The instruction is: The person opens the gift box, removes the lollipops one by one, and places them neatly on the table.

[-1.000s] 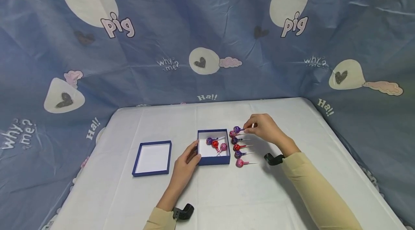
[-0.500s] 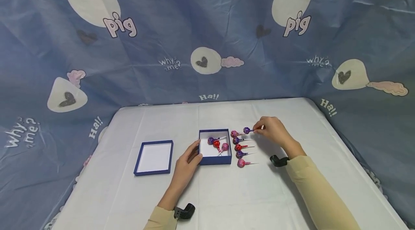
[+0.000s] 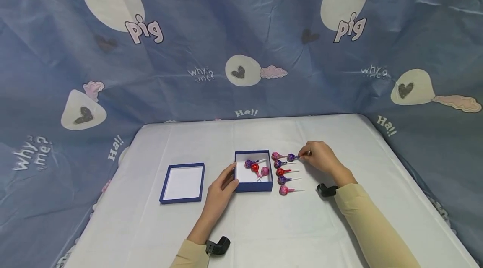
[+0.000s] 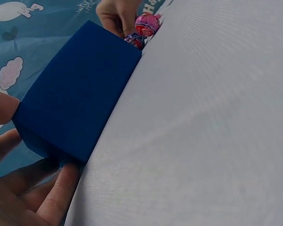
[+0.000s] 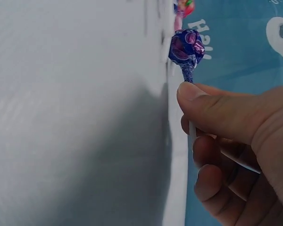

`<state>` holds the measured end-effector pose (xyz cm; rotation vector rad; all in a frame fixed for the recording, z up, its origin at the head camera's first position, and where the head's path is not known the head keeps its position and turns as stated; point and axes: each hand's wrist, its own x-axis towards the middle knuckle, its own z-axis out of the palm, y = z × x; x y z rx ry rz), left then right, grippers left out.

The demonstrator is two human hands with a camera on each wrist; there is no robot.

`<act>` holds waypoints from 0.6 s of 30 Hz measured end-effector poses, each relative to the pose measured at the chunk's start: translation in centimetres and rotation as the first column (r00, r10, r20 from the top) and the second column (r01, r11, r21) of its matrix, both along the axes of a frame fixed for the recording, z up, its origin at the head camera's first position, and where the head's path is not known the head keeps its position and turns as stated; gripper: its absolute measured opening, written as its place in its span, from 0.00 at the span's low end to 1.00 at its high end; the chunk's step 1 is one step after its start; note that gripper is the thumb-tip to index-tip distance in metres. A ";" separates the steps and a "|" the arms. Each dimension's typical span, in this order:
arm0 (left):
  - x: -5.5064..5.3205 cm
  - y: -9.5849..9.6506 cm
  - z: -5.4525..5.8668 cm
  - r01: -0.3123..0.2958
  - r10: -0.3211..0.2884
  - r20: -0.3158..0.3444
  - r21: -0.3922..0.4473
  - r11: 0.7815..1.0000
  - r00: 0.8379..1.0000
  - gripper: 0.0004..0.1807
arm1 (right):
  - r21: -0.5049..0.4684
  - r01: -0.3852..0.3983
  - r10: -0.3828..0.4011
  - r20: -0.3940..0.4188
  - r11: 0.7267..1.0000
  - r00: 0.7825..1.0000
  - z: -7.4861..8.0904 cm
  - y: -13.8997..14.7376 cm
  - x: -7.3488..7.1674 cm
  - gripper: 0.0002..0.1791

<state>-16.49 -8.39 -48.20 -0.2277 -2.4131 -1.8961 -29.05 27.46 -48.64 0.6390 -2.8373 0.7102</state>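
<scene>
My right hand [image 3: 318, 157] pinches a purple-wrapped lollipop [image 5: 186, 49] by its stick between thumb and fingers, wrapped head pointing left. It is just right of the pink lollipop [image 3: 276, 156] at the far end of a column of lollipops. My left hand [image 3: 222, 190] holds the near left corner of a blue box [image 3: 253, 187] with a white inside, thumb at the front corner and fingers along the left wall. Inside the box lie a purple lollipop [image 3: 248, 164], a red lollipop [image 3: 255, 168] and a pink lollipop [image 3: 265, 171].
Below the far pink lollipop, the column continues with a purple lollipop [image 3: 278, 163], a red lollipop [image 3: 280, 172], another purple lollipop [image 3: 282, 180] and a pink lollipop [image 3: 284, 190], sticks pointing right. A blue-rimmed lid [image 3: 182, 198] lies left on the white-covered table [image 3: 264, 230]. A printed blue curtain [image 3: 211, 104] hangs behind.
The right hand has drawn its purple lollipop rightward off the far pink one, then brought it slightly nearer and lower. The left hand stays at the box.
</scene>
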 end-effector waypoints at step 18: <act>-1.6 -0.6 -3.4 -0.008 0.008 -0.001 -0.047 0.999 1.000 0.28 | -0.014 -0.021 0.022 0.091 1.000 0.996 -1.1 0.1 -0.5 0.05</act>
